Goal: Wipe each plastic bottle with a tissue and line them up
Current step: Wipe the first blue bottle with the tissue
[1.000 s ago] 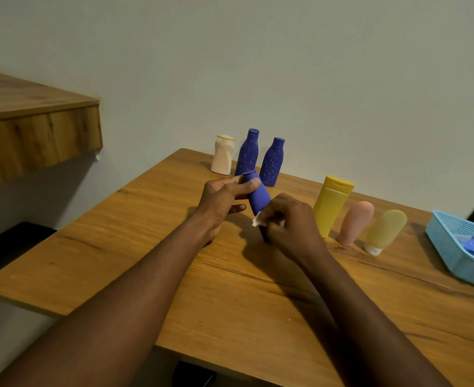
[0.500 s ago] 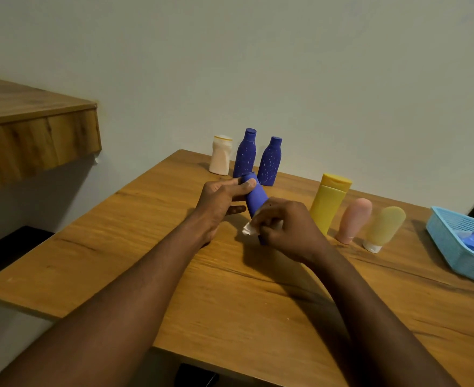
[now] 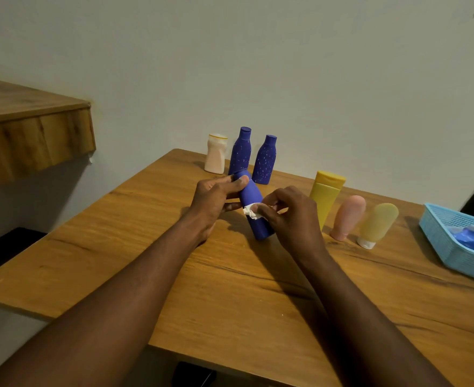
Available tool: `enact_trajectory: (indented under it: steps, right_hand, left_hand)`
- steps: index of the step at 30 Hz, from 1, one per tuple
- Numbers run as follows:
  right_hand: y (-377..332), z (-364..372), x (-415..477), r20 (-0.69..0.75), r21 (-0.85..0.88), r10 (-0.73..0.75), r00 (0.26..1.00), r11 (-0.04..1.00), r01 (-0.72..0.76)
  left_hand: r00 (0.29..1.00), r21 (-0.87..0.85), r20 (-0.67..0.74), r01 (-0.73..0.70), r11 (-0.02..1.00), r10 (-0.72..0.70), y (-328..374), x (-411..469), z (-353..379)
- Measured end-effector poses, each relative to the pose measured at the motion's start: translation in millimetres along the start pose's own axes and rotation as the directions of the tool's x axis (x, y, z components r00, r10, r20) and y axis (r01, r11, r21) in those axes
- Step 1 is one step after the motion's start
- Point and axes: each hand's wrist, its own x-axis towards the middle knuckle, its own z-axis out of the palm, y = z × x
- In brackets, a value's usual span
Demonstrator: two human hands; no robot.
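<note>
Pinched between the thumb and fingertips of the right hand (image 3: 288,216) is a small crumpled tissue (image 3: 251,213), which is pressed against the middle of a plain blue bottle (image 3: 261,229). That bottle is gripped near its cap by the left hand (image 3: 216,196), whose fingers are curled round its upper part. It is held tilted, with its base seemingly resting on the tabletop (image 3: 230,289).

Just behind the plain blue bottle two speckled blue bottles (image 3: 241,152) (image 3: 265,160) and a cream bottle (image 3: 216,157) are stood upright in a row. To its right a yellow flip-cap bottle (image 3: 325,194), a pink tube (image 3: 347,216) and a pale yellow tube (image 3: 378,222) are seen, and far to its right a light blue basket (image 3: 439,238).

Wiping appears to be under way. For a good result, the bottle would best be turned by the left hand while the tissue is drawn along its length, so that the hidden side is covered too. The area under the left fingers should be reached by shifting that grip lower. Light, even pressure is advised, since the wad is small and could tear or slip. Care is needed near the speckled bottles, which could be knocked over.
</note>
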Motion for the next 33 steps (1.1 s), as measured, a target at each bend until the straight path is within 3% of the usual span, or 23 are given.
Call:
enact_trajectory:
  steps: [6,11,18,20,23,25,27,30,33]
  right_hand:
    - [-2.5,-3.9,2.1,0.315,-0.049,-0.045,0.948,0.997,0.064]
    - [7.4,-25.5,6.3,0.477,-0.063,0.06,0.877,0.997,-0.034]
    - [15.3,-14.8,5.1,0.257,0.0,-0.009,0.966,1.0,0.01]
    - [7.1,-12.0,3.1,0.298,0.012,-0.051,0.953,0.999,0.05]
    - [-6.4,-10.8,0.5,0.468,0.006,-0.056,0.882,0.998,0.06]
    - [-9.8,-13.2,1.1,0.542,0.004,-0.028,0.84,0.999,0.032]
    - [-9.7,-18.7,3.3,0.536,0.033,0.026,0.844,0.998,-0.052]
    - [-4.7,-20.5,4.0,0.414,0.017,0.081,0.907,0.995,-0.097]
    - [0.6,-13.7,4.9,0.226,-0.018,0.038,0.973,0.999,-0.035]
  left_hand:
    - [0.997,-0.023,-0.079,0.017,1.0,-0.019,0.9,0.5,-4.4]
    - [0.997,0.014,-0.08,0.014,1.0,-0.013,1.0,0.3,-3.8]
    - [1.0,0.051,-0.025,0.018,0.999,-0.017,-0.9,-1.8,2.8]
    - [0.999,0.042,-0.042,0.017,0.999,-0.015,-0.1,-2.4,2.2]
    - [0.998,0.028,-0.063,0.019,0.999,-0.017,2.3,-3.0,-0.5]
    - [0.998,0.026,-0.062,0.022,0.999,-0.021,2.0,-2.6,-1.4]
    - [0.998,0.034,-0.052,0.026,0.999,-0.024,1.0,-2.1,-1.2]
    - [0.999,0.049,-0.043,0.033,0.998,-0.031,0.0,-0.9,-0.3]
    - [0.999,0.064,-0.012,0.034,0.997,-0.034,-0.8,-1.3,2.0]
